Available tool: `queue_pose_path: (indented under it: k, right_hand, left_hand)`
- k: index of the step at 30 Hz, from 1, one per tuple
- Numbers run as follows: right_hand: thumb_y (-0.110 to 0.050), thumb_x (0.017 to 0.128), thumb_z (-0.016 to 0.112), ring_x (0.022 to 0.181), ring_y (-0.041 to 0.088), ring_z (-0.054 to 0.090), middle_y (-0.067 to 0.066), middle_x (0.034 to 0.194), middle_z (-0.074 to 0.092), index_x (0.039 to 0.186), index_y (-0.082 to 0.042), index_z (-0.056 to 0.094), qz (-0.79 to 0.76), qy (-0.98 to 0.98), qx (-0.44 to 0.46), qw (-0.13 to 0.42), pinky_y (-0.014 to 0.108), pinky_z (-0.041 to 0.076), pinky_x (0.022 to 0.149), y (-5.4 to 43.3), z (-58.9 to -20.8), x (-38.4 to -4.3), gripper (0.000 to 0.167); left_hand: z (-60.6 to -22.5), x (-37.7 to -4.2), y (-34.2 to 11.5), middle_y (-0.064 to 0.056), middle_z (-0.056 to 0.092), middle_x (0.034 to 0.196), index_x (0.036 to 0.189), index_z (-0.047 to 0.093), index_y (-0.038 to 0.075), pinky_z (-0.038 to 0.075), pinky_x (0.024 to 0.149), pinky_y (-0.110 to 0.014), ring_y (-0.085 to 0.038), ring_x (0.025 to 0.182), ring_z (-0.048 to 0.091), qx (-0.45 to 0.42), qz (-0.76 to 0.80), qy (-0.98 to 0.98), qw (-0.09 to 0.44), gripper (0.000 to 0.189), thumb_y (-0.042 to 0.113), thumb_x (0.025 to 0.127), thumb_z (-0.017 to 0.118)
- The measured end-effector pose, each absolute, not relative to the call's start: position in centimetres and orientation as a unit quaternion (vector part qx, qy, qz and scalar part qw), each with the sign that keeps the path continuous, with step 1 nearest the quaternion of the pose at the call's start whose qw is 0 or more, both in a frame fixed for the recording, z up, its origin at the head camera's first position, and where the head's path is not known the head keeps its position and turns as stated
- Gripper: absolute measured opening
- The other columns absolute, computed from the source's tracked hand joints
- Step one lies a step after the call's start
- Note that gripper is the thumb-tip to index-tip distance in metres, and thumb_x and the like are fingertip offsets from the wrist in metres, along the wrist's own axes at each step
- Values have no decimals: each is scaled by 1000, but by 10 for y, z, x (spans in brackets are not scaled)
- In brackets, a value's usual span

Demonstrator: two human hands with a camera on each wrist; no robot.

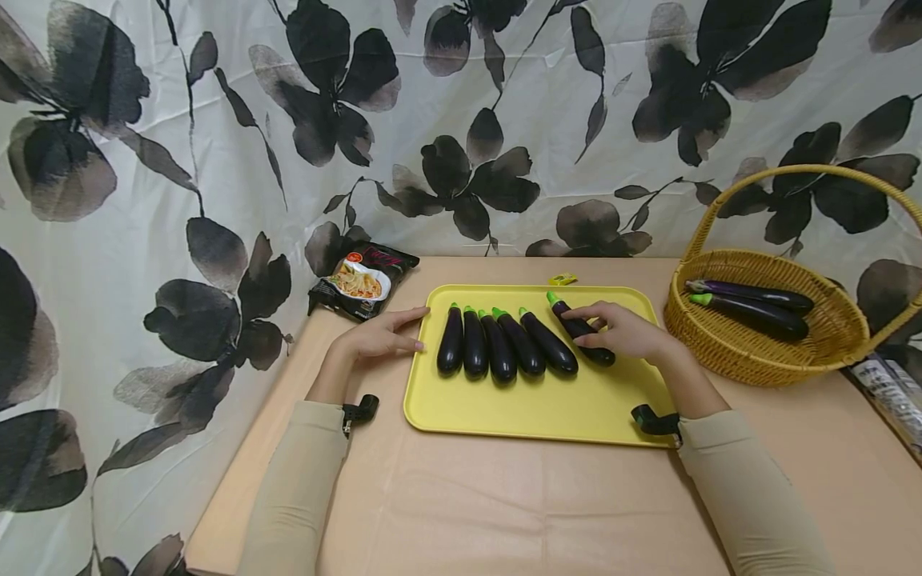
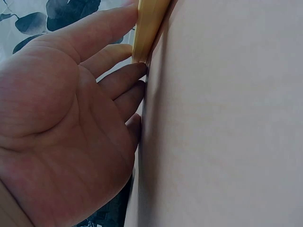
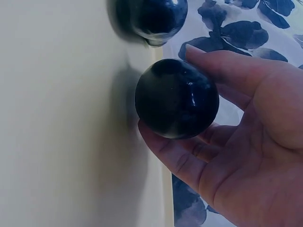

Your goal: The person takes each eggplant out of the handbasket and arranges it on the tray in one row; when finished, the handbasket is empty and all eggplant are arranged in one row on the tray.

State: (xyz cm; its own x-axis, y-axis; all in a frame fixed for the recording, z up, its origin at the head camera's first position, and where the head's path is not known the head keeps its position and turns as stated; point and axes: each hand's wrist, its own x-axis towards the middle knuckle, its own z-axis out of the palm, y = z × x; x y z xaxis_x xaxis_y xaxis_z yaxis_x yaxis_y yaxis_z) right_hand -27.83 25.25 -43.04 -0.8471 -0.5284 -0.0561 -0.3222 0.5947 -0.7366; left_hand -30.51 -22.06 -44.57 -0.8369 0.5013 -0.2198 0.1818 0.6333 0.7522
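Note:
My right hand (image 1: 612, 328) grips a dark purple eggplant (image 1: 595, 353) with a green stem, tilted over the right part of the yellow tray (image 1: 504, 412). In the right wrist view, the rounded end of that eggplant (image 3: 177, 99) sits between thumb and fingers. To its left several eggplants (image 1: 502, 352) lie side by side in a row, stems toward the back. At the tray's left edge, my left hand (image 1: 378, 336) touches the rim with its fingers extended. The left wrist view has the left palm (image 2: 71, 104) facing the camera, fingertips by the tray's edge (image 2: 149, 28).
A wicker basket (image 1: 763, 368) with a tall handle stands at the right, two eggplants (image 1: 756, 314) inside. Behind the tray lie a black food packet (image 1: 363, 280) and a small yellow wrapper (image 1: 563, 279). A floral cloth (image 1: 461, 120) hangs behind the table.

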Motion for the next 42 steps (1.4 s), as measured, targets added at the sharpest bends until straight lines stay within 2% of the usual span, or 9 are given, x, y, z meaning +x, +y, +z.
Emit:
queue_pose_path:
  k: [11,24,35,42]
  right_hand:
    - [-11,98,72,103,26,63,22,149,56,146,-5,60,-384,878,-247,141,29,54,80,251,-435,-280,50]
    - [-11,99,71,91,23,59,22,144,60,146,-3,60,-388,872,-259,147,27,51,71,249,-435,-280,49]
    - [-14,101,69,101,27,58,21,144,60,145,-5,61,-385,879,-245,140,30,49,78,248,-435,-278,46]
    - [-17,102,68,109,28,59,19,142,63,145,-4,61,-385,879,-244,142,34,48,88,248,-431,-275,46]
  left_hand:
    - [-446,-306,-220,-3,31,171,164,36,17,15,132,-45,-23,161,19,196,382,879,209,85,30,92,81]
    - [-447,-307,-220,-4,30,171,164,36,18,14,133,-47,-24,161,18,195,392,875,209,86,30,92,81]
    - [-446,-305,-221,-4,31,171,164,36,18,15,133,-46,-23,161,18,195,393,873,212,85,28,92,81]
    - [-447,-306,-222,-5,31,171,164,36,18,15,132,-47,-24,161,18,196,391,874,210,85,30,92,81]
